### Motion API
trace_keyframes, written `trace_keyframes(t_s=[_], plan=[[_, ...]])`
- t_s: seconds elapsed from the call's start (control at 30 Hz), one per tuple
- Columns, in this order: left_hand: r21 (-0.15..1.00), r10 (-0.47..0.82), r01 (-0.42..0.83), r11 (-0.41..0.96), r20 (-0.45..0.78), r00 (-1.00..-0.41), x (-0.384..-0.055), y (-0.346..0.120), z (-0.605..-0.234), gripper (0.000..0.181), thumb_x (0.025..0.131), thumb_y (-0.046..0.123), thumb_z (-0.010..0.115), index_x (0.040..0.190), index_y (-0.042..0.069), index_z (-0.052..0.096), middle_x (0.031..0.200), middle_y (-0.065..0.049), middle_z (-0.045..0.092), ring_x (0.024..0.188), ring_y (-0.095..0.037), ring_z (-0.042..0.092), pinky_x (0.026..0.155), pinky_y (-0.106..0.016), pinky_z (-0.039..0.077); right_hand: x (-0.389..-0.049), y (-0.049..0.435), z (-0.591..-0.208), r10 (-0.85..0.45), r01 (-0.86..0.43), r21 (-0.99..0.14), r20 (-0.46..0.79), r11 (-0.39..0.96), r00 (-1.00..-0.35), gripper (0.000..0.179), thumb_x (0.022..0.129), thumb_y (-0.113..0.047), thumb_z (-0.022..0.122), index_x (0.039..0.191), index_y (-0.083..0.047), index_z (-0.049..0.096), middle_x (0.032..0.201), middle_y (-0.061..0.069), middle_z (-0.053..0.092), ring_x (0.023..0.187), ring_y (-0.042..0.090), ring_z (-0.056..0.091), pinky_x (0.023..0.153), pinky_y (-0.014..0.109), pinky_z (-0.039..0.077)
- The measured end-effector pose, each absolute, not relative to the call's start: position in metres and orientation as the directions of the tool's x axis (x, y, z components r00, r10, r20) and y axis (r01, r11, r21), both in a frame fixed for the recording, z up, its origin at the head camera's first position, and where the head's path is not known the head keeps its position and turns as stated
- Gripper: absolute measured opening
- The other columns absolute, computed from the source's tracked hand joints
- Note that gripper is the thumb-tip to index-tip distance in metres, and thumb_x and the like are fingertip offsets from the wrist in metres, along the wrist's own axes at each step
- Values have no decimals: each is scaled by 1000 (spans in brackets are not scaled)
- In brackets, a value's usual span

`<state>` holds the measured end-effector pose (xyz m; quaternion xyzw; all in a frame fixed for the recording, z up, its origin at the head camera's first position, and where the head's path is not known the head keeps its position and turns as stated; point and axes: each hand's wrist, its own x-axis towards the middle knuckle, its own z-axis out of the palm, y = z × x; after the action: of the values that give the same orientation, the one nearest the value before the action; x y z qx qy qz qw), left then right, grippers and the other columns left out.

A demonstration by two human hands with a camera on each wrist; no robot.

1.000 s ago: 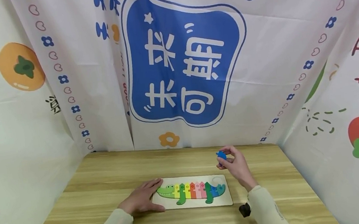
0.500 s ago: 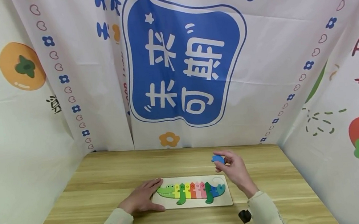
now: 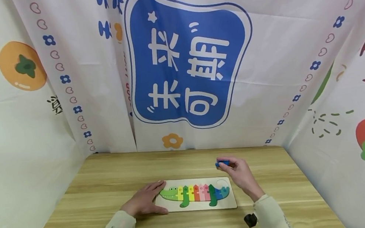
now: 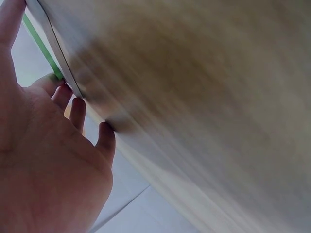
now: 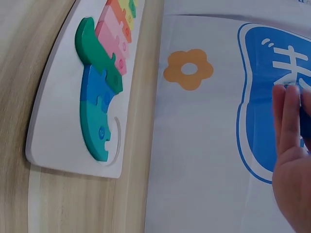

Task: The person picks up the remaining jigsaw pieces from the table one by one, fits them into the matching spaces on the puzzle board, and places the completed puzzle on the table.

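Note:
A pale wooden board [image 3: 199, 207] with a crocodile puzzle [image 3: 195, 194] in coloured pieces lies on the table. My left hand [image 3: 146, 200] rests at the board's left end, thumb and fingers spread along its edge. In the left wrist view its fingertips [image 4: 77, 109] touch the board's rim and the tabletop. My right hand [image 3: 240, 173] pinches a small blue puzzle piece [image 3: 221, 163] above the table, behind the board's right end. Below it, a curved outlined recess [image 5: 116, 145] shows beside the crocodile's tail. In the right wrist view the fingers mostly hide the piece.
The wood-grain table [image 3: 108, 173] reaches back to a printed white cloth [image 3: 101, 100] with a large blue emblem. Cloth also hangs on both sides. A small black object [image 3: 250, 220] sits by the right sleeve.
My right hand has moved slightly left and turned the blue piece, its flat face showing half a second ago and now its thin edge. The left hand stays on the board.

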<state>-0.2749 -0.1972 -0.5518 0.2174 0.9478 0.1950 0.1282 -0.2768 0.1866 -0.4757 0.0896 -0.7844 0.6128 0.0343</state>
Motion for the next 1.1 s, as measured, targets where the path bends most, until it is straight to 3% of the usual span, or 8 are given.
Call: trace_keyframes(t_s=[0.17, 0.3, 0.5, 0.7, 0.9, 1.1], plan=[[429, 471, 372, 823, -151, -869, -273, -197, -549, 108, 81, 65, 79, 163, 13, 33, 169, -9, 32, 155, -41, 28, 119, -68, 29, -280, 190, -480, -56, -209, -962, 202, 175, -978, 25, 103, -12, 64, 125, 1, 65, 99, 25, 71, 68, 15, 70, 62, 26, 61], [434, 474, 374, 820, -147, -868, -272, -196, -548, 107, 81, 65, 79, 163, 13, 34, 169, -10, 32, 154, -42, 29, 118, -68, 29, -280, 194, -482, -61, -261, -950, 254, 173, -965, 33, 101, -11, 68, 133, -5, 64, 91, 26, 69, 59, 13, 63, 50, 25, 54], [425, 467, 369, 826, -150, -872, -273, -196, -548, 108, 81, 65, 79, 163, 13, 33, 169, -9, 32, 155, -41, 29, 119, -67, 30, -278, 195, -479, -130, -293, -920, 267, 259, -955, 51, 107, -11, 56, 157, -21, 47, 99, 20, 59, 75, 21, 58, 63, 24, 54], [425, 467, 370, 826, -149, -871, -273, -197, -550, 108, 81, 66, 79, 163, 14, 33, 169, -9, 32, 154, -41, 28, 119, -67, 29, -277, 193, -478, -198, -263, -933, 217, 244, -956, 56, 110, -2, 44, 162, -20, 36, 116, 21, 57, 94, 25, 67, 83, 32, 61], [418, 461, 363, 833, -161, -873, -273, -197, -551, 109, 80, 67, 78, 163, 14, 33, 170, -7, 31, 155, -40, 28, 120, -66, 29, -278, 196, -482, -194, -247, -943, 205, 224, -959, 53, 106, 1, 52, 155, -18, 46, 116, 22, 53, 90, 25, 68, 80, 37, 62], [415, 462, 366, 833, -155, -873, -272, -197, -551, 108, 81, 66, 79, 163, 14, 33, 169, -8, 32, 154, -41, 29, 119, -66, 30, -280, 199, -487, -175, -267, -938, 231, 223, -957, 39, 104, -4, 60, 142, -12, 58, 112, 22, 61, 89, 20, 69, 77, 30, 62]])
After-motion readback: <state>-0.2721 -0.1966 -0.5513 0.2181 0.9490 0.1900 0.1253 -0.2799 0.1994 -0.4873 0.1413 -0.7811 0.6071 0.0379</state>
